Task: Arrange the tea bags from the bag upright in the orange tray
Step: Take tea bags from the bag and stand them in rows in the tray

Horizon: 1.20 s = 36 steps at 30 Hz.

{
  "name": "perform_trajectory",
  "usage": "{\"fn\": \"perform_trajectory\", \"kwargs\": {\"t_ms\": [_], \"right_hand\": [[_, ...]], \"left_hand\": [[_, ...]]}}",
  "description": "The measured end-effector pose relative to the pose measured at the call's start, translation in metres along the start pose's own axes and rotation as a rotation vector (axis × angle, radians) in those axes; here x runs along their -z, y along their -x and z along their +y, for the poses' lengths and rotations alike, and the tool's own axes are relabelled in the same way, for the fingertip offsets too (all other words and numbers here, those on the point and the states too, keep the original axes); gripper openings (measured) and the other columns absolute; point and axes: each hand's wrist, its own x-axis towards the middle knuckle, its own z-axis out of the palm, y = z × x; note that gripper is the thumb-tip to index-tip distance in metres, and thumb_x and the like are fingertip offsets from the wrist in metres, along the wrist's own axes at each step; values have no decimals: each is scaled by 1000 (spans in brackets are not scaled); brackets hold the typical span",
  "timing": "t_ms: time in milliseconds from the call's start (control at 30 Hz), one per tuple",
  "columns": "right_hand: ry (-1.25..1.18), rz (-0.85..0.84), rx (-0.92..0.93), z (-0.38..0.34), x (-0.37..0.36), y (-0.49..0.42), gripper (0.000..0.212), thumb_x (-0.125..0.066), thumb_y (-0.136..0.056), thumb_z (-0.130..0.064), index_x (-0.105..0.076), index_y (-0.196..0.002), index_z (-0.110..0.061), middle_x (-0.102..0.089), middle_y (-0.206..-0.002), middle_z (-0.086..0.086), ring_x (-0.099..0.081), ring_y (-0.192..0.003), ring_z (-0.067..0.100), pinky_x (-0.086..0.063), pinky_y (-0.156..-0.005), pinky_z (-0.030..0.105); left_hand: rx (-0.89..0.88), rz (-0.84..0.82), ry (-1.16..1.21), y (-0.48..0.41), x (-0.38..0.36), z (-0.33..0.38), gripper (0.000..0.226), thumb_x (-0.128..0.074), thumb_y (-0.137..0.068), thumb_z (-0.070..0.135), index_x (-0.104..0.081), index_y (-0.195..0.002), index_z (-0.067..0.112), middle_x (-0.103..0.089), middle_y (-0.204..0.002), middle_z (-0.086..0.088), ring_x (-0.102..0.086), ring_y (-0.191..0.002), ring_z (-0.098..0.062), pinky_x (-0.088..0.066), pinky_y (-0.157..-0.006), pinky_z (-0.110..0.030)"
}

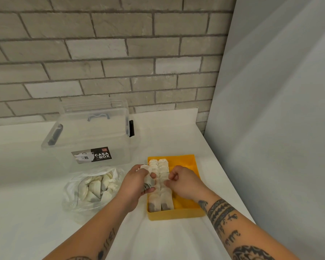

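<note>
**Soft, Light Tea Bags: Hold Them Gently**

Your left hand (pixel 137 182) grips a small bunch of tea bags (pixel 147 180) just over the left edge of the orange tray (pixel 188 162). Your right hand (pixel 182 182) is curled, with its fingertips at the tops of the bags in the tray. You cannot tell from here if it pinches 1 or only touches them.

In the tray, 2 rows of tea bags (pixel 162 196) stand up along the left side. The right side of the tray is bare. More loose tea bags (pixel 94 188) lie in the plastic bag (pixel 73 196), to the left of the tray.

These bags look very light and soft. They are thin paper, so they may bend, flop or tear if you squeeze hard. Hold each 1 by its top edge with your thumb and 1 finger. Slide it down next to the last bag so the row props it up. A bag alone will likely fall over. The plastic bag is floppy too, so it may move when you reach in.

The table (pixel 176 241) is white, flat and smooth, so the tray could slide if you push it. A clear box (pixel 90 136) with its lid on sits behind the plastic bag. A brick wall (pixel 101 53) is at the back, and a grey panel (pixel 270 109) stands close on the right. You have little room on that side.
</note>
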Motion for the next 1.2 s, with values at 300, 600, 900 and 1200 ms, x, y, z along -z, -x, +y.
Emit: {"fn": "perform_trajectory", "kwargs": {"t_ms": [300, 600, 900, 1200], "right_hand": [[-400, -11, -1, -18, -2, 0, 34, -84, -79, -35, -58, -101, -27, -73, -100, 2, -70, -91, 14, -55, -74, 30], [-578, -48, -92, -16, -6, 6, 23, -74, -89, -26, -67, -109, -20, -69, -95, -1, -61, -75, 9, -48, -59, 25], [-549, -107, -27, -12, -9, 8, 23, -74, -91, -24, -69, -113, -24, -72, -93, -4, -64, -78, 8, -51, -65, 24], [-335, -80, 7, -2, -13, 4, 13, -79, -83, -24, -68, -80, -18, -68, -75, -1, -60, -70, 10, -54, -70, 34]], "left_hand": [[-126, 57, 26, 2, -9, -1, 23, -79, -88, 21, -70, -109, 20, -78, -102, -5, -75, -82, -17, -57, -61, -28], [-145, 68, 27, 5, -7, -1, 22, -81, -86, 18, -71, -105, 20, -76, -96, -2, -73, -84, -18, -55, -59, -25], [-141, 0, -44, 7, 0, -2, 22, -80, -87, 16, -70, -107, 17, -74, -82, 5, -70, -69, -9, -52, -56, -25], [-157, -7, -146, 7, 4, -7, 16, -78, -88, 14, -71, -102, 14, -73, -82, -2, -67, -64, -8, -52, -54, -26]]}}
